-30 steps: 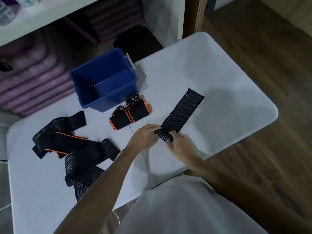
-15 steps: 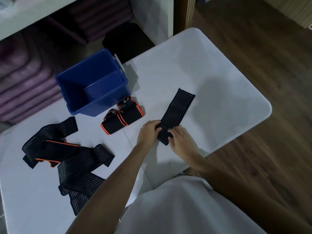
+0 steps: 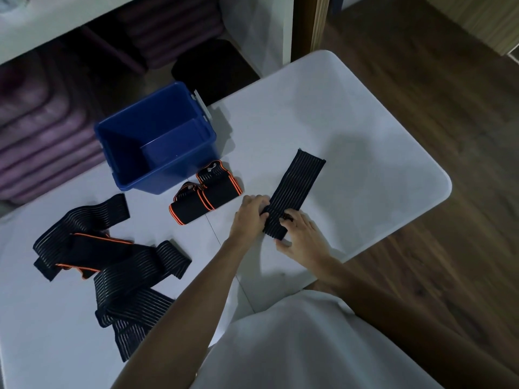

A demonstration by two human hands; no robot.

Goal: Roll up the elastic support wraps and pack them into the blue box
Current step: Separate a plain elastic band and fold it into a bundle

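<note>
L hand (image 3: 250,213) & R hand (image 3: 302,237) pinch the near end of the striped wrap (image 3: 295,192), mid-table, right of the blue box (image 3: 157,141). Risk: uneven finger pressure skews the roll, so it telescopes or springs loose.

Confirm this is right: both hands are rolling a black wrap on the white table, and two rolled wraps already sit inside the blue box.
Not quite. In the head view the blue box looks empty; the two rolled wraps lie on the white table just beside it. The rest holds: the left hand and right hand are rolling the black wrap.
</note>
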